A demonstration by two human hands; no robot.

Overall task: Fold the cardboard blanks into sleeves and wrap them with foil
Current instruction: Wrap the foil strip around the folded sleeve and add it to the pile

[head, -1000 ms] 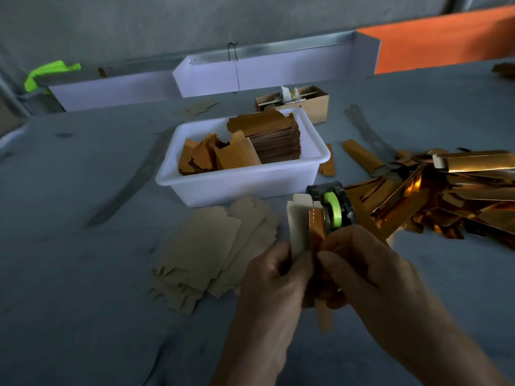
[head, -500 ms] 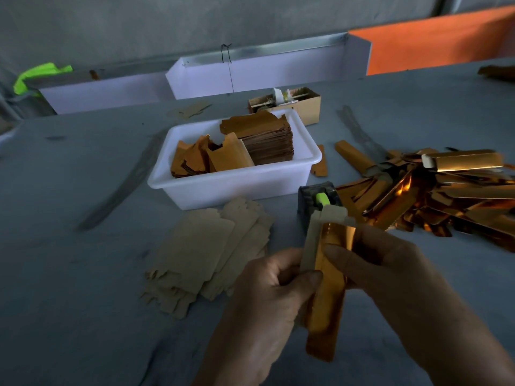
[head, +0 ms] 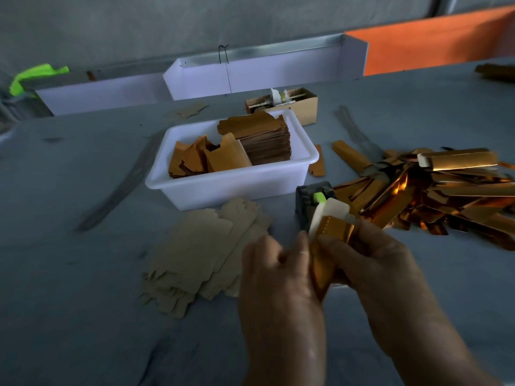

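Both hands meet near the table's front, just right of centre. Between them stands a folded cardboard sleeve point(head: 333, 211), pale at its top end, with a strip of gold foil point(head: 331, 235) lying over its front. My left hand point(head: 276, 271) grips the sleeve's left edge, its thumb along the side. My right hand point(head: 370, 263) holds the foil against the sleeve from the right, thumb across the foil. The sleeve's lower part is hidden behind my fingers.
A white tub point(head: 228, 185) of orange-brown blanks stands behind the hands. Flat cardboard blanks point(head: 200, 252) lie fanned out to the left. A dark tape dispenser point(head: 310, 196) with green tape sits just behind the sleeve. Foil-wrapped sleeves point(head: 446, 196) are heaped at right. A small cardboard box point(head: 301, 104) stands farther back.
The foil strip that hung down below my hands is now drawn up against the sleeve. My hands have closed in around it and shifted slightly right.
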